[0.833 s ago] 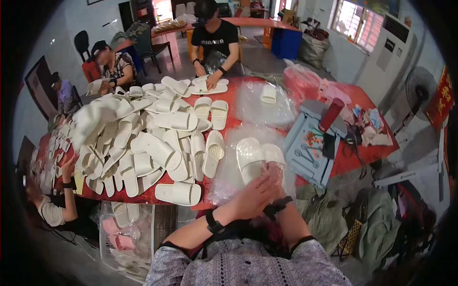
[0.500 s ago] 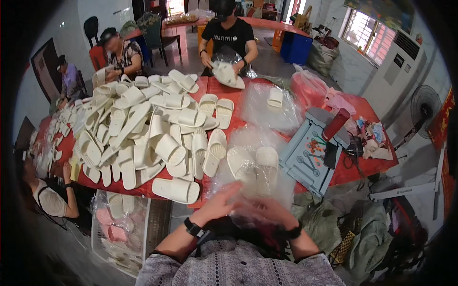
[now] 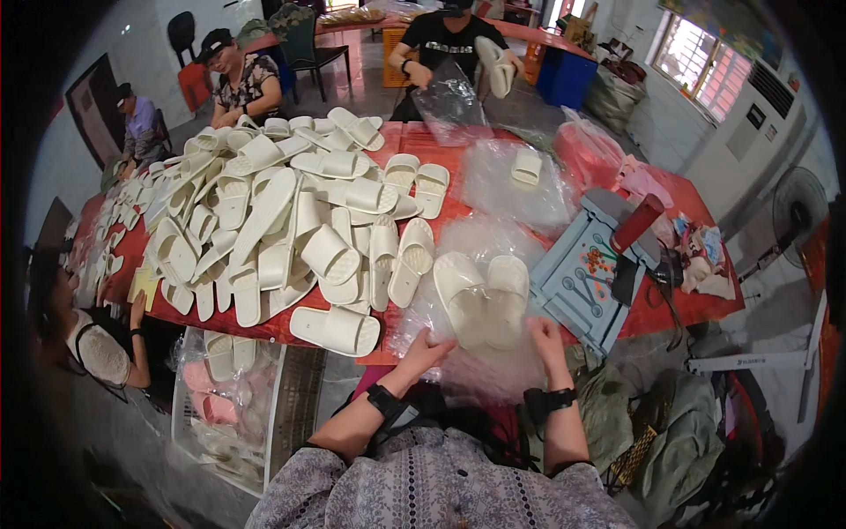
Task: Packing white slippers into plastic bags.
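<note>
A pair of cream slide slippers [image 3: 458, 298] lies side by side before me, toes away, partly covered by a clear plastic bag [image 3: 480, 372]. The bag's near end hangs over the table's front edge. At its left side, my left hand [image 3: 425, 354] is closed with the fingertips pinching the film. My right hand [image 3: 548, 342], curled on the opposite side, also pinches the bag's edge. More clear film lies flat beneath and beyond the pair.
A large heap of cream slippers [image 3: 256, 189] covers the red table's left side. A grey plastic tray [image 3: 564, 286] with a red-handled tool stands at right. Co-workers sit around the table. A white crate [image 3: 275, 414] of bagged slippers is below left.
My hands have moved apart from over the bag's near end to its two sides. The co-worker opposite has separated a slipper pair and a clear bag, one in each hand.
</note>
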### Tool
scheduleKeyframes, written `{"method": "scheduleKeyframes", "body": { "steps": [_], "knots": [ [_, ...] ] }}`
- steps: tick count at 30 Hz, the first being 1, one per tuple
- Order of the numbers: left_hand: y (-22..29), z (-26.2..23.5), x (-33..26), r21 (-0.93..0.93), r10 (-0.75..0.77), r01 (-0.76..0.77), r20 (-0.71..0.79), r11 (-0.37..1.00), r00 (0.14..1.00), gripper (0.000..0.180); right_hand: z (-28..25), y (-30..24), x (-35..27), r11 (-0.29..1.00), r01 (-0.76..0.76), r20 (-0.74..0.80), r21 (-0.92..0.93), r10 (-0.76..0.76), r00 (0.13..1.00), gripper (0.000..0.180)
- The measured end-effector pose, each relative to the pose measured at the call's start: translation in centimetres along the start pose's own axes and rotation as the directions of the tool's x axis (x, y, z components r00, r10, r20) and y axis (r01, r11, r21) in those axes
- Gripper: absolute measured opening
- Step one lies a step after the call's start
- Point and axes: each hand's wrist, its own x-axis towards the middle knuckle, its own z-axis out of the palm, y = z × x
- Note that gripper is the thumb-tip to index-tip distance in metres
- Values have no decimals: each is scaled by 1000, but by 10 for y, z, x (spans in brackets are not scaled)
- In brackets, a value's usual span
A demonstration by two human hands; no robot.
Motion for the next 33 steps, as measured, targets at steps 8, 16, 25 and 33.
{"method": "scheduleKeyframes", "body": {
  "steps": [8, 16, 25, 33],
  "knots": [
    [9, 8, -6, -326, -91, 170, 243, 930, 966, 22, 31, -1, -9, 977, -204, 436, -67, 213, 875, 27],
    [51, 39, -41, -152, -193, 250, 315, 956, 929, 43, 15, -54, -72, 973, -88, 512, 213, -35, 858, 17],
    [68, 10, -65, -172, 297, -278, 98, 945, 950, 45, 9, -49, -42, 960, 69, 641, 270, -233, 732, 32],
    [68, -165, -214, 55, 356, -474, -736, 879, 576, 37, 38, -16, -23, 970, 226, 311, 92, -244, 919, 19]
  ]
}}
